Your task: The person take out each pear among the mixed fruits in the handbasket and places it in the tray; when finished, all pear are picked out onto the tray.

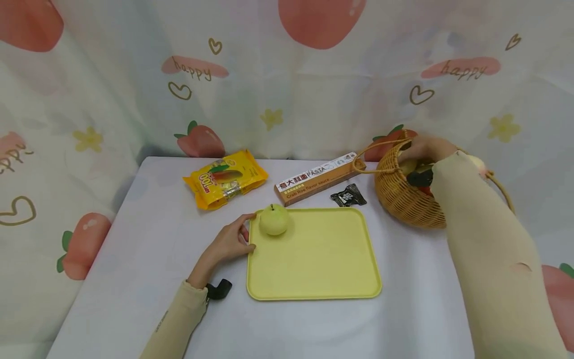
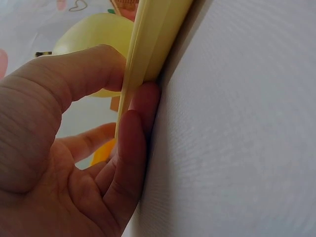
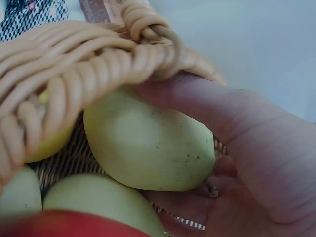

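My left hand (image 1: 227, 243) pinches the left rim of a yellow tray (image 1: 318, 264). The left wrist view shows the thumb over the rim and fingers beneath it. A pale green pear (image 1: 274, 220) stands in the tray's far left corner, near that hand. Over at the right, my right hand (image 1: 428, 148) reaches into a wicker basket (image 1: 405, 204). Up close in the right wrist view, its thumb and fingers grip a speckled green pear (image 3: 148, 143) just under the basket rim. Another green fruit (image 3: 98, 197) and something red (image 3: 79, 224) lie below it.
Behind the tray lie a yellow snack bag (image 1: 226, 179), a pasta box (image 1: 318, 177) and a small black packet (image 1: 349, 195). The basket's thin handle (image 1: 372, 171) sticks out toward the box. A printed curtain (image 1: 314, 99) hangs behind the white table.
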Motion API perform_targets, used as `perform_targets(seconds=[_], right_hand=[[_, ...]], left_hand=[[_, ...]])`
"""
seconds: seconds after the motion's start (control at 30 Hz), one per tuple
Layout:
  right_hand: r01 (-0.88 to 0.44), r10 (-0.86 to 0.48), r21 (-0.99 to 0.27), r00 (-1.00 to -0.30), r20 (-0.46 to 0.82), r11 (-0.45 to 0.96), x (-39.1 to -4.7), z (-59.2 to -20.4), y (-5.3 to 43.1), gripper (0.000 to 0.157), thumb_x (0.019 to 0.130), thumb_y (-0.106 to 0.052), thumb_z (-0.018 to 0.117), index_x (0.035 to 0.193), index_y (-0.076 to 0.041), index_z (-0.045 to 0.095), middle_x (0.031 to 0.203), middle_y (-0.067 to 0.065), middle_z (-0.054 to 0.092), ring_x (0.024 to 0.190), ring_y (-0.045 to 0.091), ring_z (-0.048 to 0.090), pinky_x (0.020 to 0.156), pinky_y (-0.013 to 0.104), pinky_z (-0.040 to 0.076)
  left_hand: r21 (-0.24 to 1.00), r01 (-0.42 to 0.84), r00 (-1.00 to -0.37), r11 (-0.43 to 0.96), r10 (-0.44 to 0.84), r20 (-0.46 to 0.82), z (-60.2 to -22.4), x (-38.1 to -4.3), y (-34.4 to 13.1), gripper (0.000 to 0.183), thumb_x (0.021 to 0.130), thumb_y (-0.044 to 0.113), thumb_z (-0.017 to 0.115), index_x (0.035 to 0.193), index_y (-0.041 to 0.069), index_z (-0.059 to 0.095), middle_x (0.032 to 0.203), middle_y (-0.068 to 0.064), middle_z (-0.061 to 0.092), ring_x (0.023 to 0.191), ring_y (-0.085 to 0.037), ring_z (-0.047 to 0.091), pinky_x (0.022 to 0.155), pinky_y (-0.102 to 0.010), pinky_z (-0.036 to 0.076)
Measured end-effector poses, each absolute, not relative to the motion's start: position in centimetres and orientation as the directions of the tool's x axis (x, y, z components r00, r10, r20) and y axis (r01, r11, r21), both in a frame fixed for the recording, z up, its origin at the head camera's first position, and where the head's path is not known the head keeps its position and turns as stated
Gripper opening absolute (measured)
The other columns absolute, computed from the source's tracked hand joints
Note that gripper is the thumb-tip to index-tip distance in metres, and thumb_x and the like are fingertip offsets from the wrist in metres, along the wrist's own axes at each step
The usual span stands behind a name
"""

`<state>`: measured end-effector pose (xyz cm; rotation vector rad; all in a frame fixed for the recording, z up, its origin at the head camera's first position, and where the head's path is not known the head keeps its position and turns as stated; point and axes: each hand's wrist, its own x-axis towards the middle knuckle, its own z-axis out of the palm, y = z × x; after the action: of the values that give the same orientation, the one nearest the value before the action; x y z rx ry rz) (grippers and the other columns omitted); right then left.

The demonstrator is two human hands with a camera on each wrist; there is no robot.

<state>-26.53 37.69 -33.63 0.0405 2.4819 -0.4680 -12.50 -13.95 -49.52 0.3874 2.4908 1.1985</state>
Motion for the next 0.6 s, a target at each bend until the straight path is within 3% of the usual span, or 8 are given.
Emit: perform_targets(seconds=[0.1,0.17,0.33,0.4,0.5,0.6], right_hand=[[0.196,-0.068,-0.384,-0.815,-0.575,0.902,-26.0,-33.3,37.8,0.054,0.09,-0.035,0.064,0.11,0.012,0.045,0.101,0.018,0.05,0.091,0.033,0.049,0.081,0.044,0.044],[0.23,-0.068,-0.433,-0.818,-0.572,0.872,-25.5,-33.0,37.8,0.06,0.09,-0.037,0.065,0.117,0.012,0.043,0.099,0.014,0.05,0.088,0.03,0.05,0.077,0.042,0.045],[0.251,-0.046,-0.428,-0.818,-0.573,0.868,-24.6,-31.5,37.8,0.088,0.089,-0.047,0.066,0.143,0.011,0.027,0.101,0.019,0.048,0.082,0.029,0.051,0.07,0.041,0.05],[0.241,-0.035,-0.407,-0.825,-0.564,0.881,-24.4,-30.7,37.8,0.085,0.088,-0.045,0.069,0.14,0.011,0.032,0.097,0.02,0.049,0.075,0.028,0.051,0.065,0.041,0.05],[0.225,-0.045,-0.438,-0.85,-0.525,0.87,-24.0,-29.7,37.9,0.084,0.086,-0.038,0.073,0.14,0.012,0.032,0.103,0.022,0.053,0.078,0.027,0.057,0.069,0.042,0.054],[0.225,-0.06,-0.497,-0.868,-0.494,0.838,-23.4,-28.8,38.0,0.089,0.086,-0.035,0.075,0.144,0.012,0.027,0.122,0.023,0.051,0.097,0.03,0.06,0.082,0.044,0.053]], left_hand=[[0.786,0.095,-0.901,0.611,0.388,-0.193,-49.4,-12.4,-14.0,0.082,0.074,0.009,0.081,0.146,0.015,0.043,0.086,-0.005,0.056,0.062,-0.015,0.054,0.059,-0.028,0.046],[0.782,0.099,-0.901,0.616,0.389,-0.193,-49.4,-12.4,-13.9,0.081,0.074,0.01,0.08,0.146,0.015,0.043,0.087,-0.005,0.056,0.063,-0.015,0.054,0.06,-0.028,0.046],[0.779,0.103,-0.902,0.619,0.388,-0.189,-49.3,-12.4,-13.9,0.081,0.074,0.01,0.08,0.147,0.014,0.043,0.087,-0.005,0.056,0.063,-0.015,0.055,0.06,-0.029,0.046],[0.777,0.105,-0.902,0.621,0.389,-0.189,-49.2,-12.4,-13.9,0.082,0.074,0.01,0.08,0.147,0.013,0.043,0.087,-0.005,0.056,0.063,-0.015,0.054,0.06,-0.029,0.046],[0.772,0.107,-0.899,0.627,0.392,-0.194,-49.3,-12.5,-13.9,0.081,0.075,0.012,0.08,0.147,0.015,0.042,0.087,-0.005,0.056,0.064,-0.015,0.054,0.061,-0.03,0.045],[0.768,0.111,-0.898,0.631,0.395,-0.195,-49.4,-12.5,-14.0,0.081,0.076,0.012,0.08,0.147,0.016,0.042,0.088,-0.005,0.056,0.064,-0.016,0.054,0.062,-0.03,0.045]])
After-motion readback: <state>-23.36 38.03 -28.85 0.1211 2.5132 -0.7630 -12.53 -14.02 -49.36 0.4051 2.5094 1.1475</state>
